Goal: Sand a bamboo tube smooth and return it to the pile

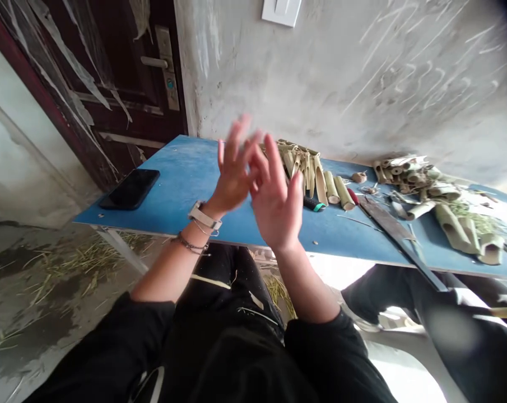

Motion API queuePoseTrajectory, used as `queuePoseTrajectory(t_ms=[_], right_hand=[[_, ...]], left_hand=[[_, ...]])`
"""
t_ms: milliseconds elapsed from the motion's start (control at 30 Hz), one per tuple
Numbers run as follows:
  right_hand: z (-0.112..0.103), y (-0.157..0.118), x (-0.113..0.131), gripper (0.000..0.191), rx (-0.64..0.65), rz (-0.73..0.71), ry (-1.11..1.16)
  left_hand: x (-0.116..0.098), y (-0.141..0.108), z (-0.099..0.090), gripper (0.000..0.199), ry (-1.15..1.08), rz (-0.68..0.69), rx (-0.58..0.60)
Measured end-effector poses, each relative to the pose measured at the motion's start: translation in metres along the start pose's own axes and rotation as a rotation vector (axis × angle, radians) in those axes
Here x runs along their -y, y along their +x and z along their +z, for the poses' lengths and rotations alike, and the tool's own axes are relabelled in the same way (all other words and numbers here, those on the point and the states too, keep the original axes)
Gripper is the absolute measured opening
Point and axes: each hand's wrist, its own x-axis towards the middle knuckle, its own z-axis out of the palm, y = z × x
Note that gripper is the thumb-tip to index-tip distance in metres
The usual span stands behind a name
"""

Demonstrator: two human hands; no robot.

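Head view: a person's left hand (232, 176) and right hand (274, 204) rise close together above the middle of a blue table (173, 193), their spread fingers (240, 137) motion-blurred and pinching nothing. The fingers partly hide a heap of split bamboo pieces (306, 170) just beyond them on the table. Farther right on the table lie bamboo offcuts (417, 179) and a long flat blade (390, 226), its lower end jutting past the near edge. The offcuts reach the right end of the table, which the frame cuts off. A black phone (130, 189) rests toward the left end of the table, well apart from the hands. Below the right end of the table, a dark trouser leg (429, 305) is too blurred to make out.
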Motion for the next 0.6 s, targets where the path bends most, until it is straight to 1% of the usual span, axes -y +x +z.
queuePoseTrajectory(t_ms=[33,67,100,133,167,200,233,267,300,333,367,400,433,467,500,533,567,600], right_hand=[[-0.001,-0.002,0.001,0.065,0.009,-0.03,-0.094],[-0.006,-0.002,-0.001,0.066,0.031,-0.065,-0.212],[-0.016,-0.001,-0.007,0.065,0.052,-0.107,-0.342],[-0.029,0.001,-0.014,0.062,0.057,-0.149,-0.462],[-0.043,0.002,-0.02,0.057,0.023,-0.182,-0.548],[-0.057,0.0,-0.026,0.053,-0.047,-0.196,-0.602],[-0.068,-0.007,-0.03,0.049,-0.125,-0.184,-0.63],[-0.076,-0.019,-0.032,0.046,-0.181,-0.147,-0.638],[-0.079,-0.037,-0.033,0.045,-0.186,-0.091,-0.627],[-0.076,-0.062,-0.034,0.044,-0.114,-0.019,-0.601],[-0.069,-0.091,-0.037,0.043,0.016,0.035,-0.566],[-0.06,-0.123,-0.044,0.043,0.207,0.074,-0.519],[-0.052,-0.156,-0.054,0.044,0.439,0.133,-0.47],[-0.045,-0.187,-0.068,0.044,0.633,0.187,-0.44],[-0.043,-0.214,-0.084,0.043,0.754,0.28,-0.463],[-0.047,-0.235,-0.102,0.041,0.796,0.43,-0.556],[-0.054,-0.249,-0.118,0.041,0.765,0.602,-0.691],[-0.065,-0.257,-0.132,0.042,0.645,0.771,-0.855]], left_hand=[[-0.002,-0.002,0.004,0.062,-0.074,-0.072,-0.035],[-0.007,-0.007,0.008,0.061,-0.147,-0.138,-0.046],[-0.014,-0.015,0.011,0.062,-0.207,-0.193,-0.037],[-0.023,-0.027,0.011,0.064,-0.265,-0.223,-0.002],[-0.031,-0.042,0.009,0.066,-0.308,-0.222,0.04],[-0.038,-0.06,0.005,0.07,-0.356,-0.21,0.076],[-0.042,-0.079,0.0,0.071,-0.501,-0.154,0.19],[-0.042,-0.101,-0.006,0.069,-0.618,-0.1,0.328],[-0.036,-0.123,-0.011,0.066,-0.662,-0.022,0.526],[-0.027,-0.146,-0.014,0.059,-0.65,-0.012,0.678],[-0.013,-0.17,-0.013,0.05,-0.587,-0.106,0.786],[0.003,-0.194,-0.008,0.045,-0.498,-0.191,0.811],[0.022,-0.217,0.0,0.044,-0.375,-0.271,0.813],[0.042,-0.238,0.011,0.046,-0.256,-0.33,0.792],[0.062,-0.257,0.023,0.049,-0.139,-0.336,0.793],[0.081,-0.273,0.035,0.049,-0.032,-0.322,0.807],[0.099,-0.284,0.044,0.049,0.059,-0.296,0.814],[0.116,-0.292,0.052,0.048,0.139,-0.283,0.802]])
